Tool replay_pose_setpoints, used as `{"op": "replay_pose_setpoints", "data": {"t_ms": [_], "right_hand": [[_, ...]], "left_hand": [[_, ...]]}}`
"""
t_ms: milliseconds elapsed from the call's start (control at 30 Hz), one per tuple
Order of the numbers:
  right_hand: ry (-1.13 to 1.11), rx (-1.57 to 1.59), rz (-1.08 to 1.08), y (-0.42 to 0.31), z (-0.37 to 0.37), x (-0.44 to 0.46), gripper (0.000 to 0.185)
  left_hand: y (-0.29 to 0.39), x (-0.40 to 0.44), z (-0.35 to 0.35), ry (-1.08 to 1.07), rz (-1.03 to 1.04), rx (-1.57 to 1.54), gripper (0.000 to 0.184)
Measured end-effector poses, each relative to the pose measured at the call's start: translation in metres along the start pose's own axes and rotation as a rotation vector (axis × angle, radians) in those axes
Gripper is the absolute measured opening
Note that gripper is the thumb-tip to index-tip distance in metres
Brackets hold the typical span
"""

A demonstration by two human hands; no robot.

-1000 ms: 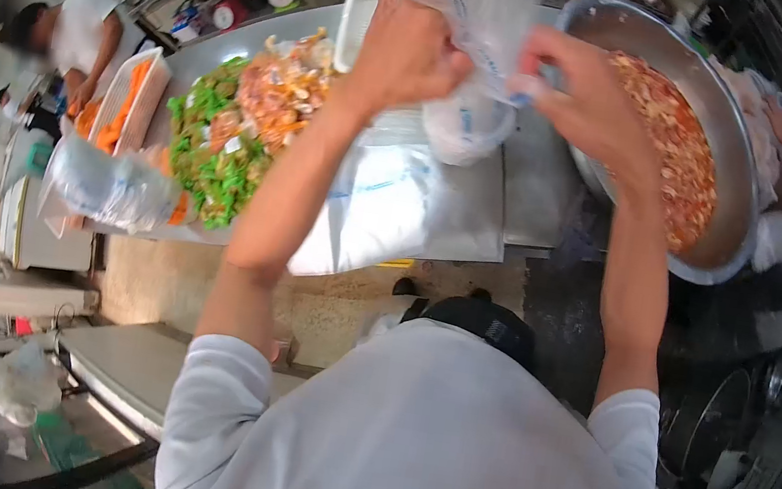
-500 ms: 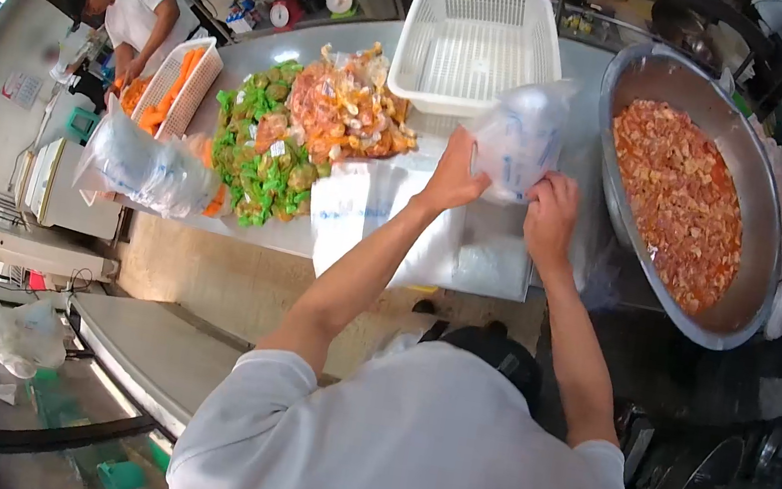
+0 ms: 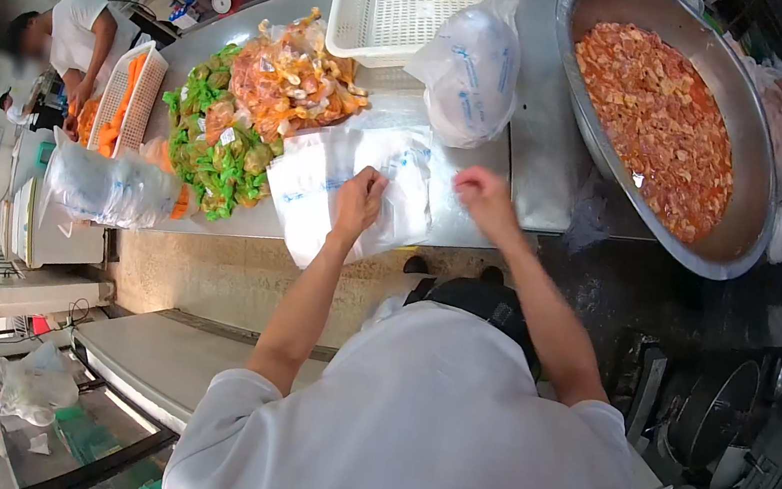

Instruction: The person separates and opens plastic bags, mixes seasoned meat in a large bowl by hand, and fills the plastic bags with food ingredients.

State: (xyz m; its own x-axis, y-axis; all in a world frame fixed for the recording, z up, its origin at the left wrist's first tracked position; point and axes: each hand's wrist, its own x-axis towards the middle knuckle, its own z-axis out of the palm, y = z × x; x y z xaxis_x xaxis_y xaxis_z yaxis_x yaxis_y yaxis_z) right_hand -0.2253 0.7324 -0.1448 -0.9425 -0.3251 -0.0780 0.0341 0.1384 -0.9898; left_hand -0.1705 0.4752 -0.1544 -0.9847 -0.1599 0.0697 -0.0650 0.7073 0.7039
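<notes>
A steel table [image 3: 537,180] spans my head feed, a wide metal basin [image 3: 719,81] of chopped reddish meat [image 3: 652,122] at its right. Left of the basin, a white basket [image 3: 380,49] sits at the table's far side. Nearer me, a stack of flat plastic bags [image 3: 312,194] fans over the front edge, milky, glossy and blue-printed. A bulging bag [image 3: 471,79], cloudy with blue lettering, stands by the basket's near corner. My left hand [image 3: 357,202] curls over the stack; my right hand [image 3: 486,203] blurs beside it. I cannot tell whether either grips.

White bags [image 3: 320,178] with blue print
</notes>
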Motion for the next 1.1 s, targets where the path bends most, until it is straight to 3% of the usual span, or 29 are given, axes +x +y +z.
{"op": "replay_pose_setpoints", "data": {"t_ms": [33, 100, 200, 267, 300, 367, 433, 500, 567, 600, 667, 700, 733, 767, 833, 867, 967, 1033, 1100], "right_hand": [[-0.059, -0.045, -0.099, 0.003, 0.017, 0.002, 0.013], [0.066, -0.07, -0.165, -0.021, 0.051, -0.004, 0.015], [-0.312, -0.15, -0.003, -0.033, 0.052, 0.01, 0.017], [-0.296, -0.161, -0.015, -0.04, 0.052, 0.007, 0.017], [-0.285, -0.173, -0.024, -0.045, 0.052, 0.003, 0.017], [-0.202, -0.072, -0.152, -0.052, 0.05, -0.007, 0.031], [-0.128, -0.25, -0.212, -0.065, 0.024, -0.008, 0.028], [0.25, -0.144, -0.18, -0.077, -0.012, 0.0, 0.031], [0.549, -0.107, -0.267, -0.095, -0.043, 0.007, 0.03], [0.594, -0.09, -0.302, -0.124, -0.061, 0.008, 0.024], [0.47, 0.443, -0.437, -0.206, -0.079, -0.006, 0.026], [0.263, 0.463, -0.52, -0.242, -0.087, -0.022, 0.024], [0.053, 0.486, -0.601, -0.27, -0.092, -0.032, 0.022], [-0.021, 0.24, -0.661, -0.287, -0.092, -0.029, 0.021], [-0.156, -0.264, -0.776, -0.308, -0.096, -0.013, 0.017], [-0.085, -0.497, -0.675, -0.308, -0.096, 0.005, 0.013], [-0.051, -0.841, -0.595, -0.215, -0.104, 0.068, 0.007], [0.004, -0.797, -0.583, -0.14, -0.098, 0.079, 0.008], [0.075, -0.662, -0.624, -0.097, -0.084, 0.072, 0.007]], "left_hand": [[0.003, 0.002, -0.002, -0.017, -0.008, -0.077, 0.023], [0.02, -0.003, -0.008, -0.055, 0.011, -0.155, 0.02], [0.055, -0.009, -0.017, -0.075, -0.006, -0.23, 0.02], [0.065, -0.011, -0.016, -0.01, -0.029, -0.309, 0.02], [0.072, -0.013, -0.019, -0.089, -0.143, -0.461, 0.018], [0.086, -0.018, -0.026, -0.278, -0.356, -0.77, 0.017], [0.091, -0.013, -0.023, -0.098, -0.394, -1.292, 0.021], [0.146, 0.002, -0.055, -0.203, -0.484, -1.6, 0.028], [0.141, 0.008, -0.067, -0.494, -0.25, -1.796, 0.027], [0.167, 0.005, -0.082, -0.606, -0.24, -1.654, 0.025], [0.198, 0.019, -0.094, -0.455, 0.051, -0.888, 0.028], [0.211, 0.03, -0.102, -0.367, 0.162, -0.495, 0.03], [0.226, 0.042, -0.117, -0.188, 0.261, -0.329, 0.03], [0.245, 0.06, -0.133, -0.013, 0.361, -0.157, 0.03], [0.273, 0.111, -0.147, 0.444, 1.057, 0.111, 0.024], [0.277, 0.132, -0.152, 0.429, 1.154, 0.277, 0.021], [0.213, 0.169, -0.11, -0.138, 0.643, -0.042, 0.026], [0.168, 0.158, -0.084, -0.28, 0.276, -0.107, 0.035], [0.104, 0.148, -0.021, -0.027, 0.705, -0.125, 0.044]]}}
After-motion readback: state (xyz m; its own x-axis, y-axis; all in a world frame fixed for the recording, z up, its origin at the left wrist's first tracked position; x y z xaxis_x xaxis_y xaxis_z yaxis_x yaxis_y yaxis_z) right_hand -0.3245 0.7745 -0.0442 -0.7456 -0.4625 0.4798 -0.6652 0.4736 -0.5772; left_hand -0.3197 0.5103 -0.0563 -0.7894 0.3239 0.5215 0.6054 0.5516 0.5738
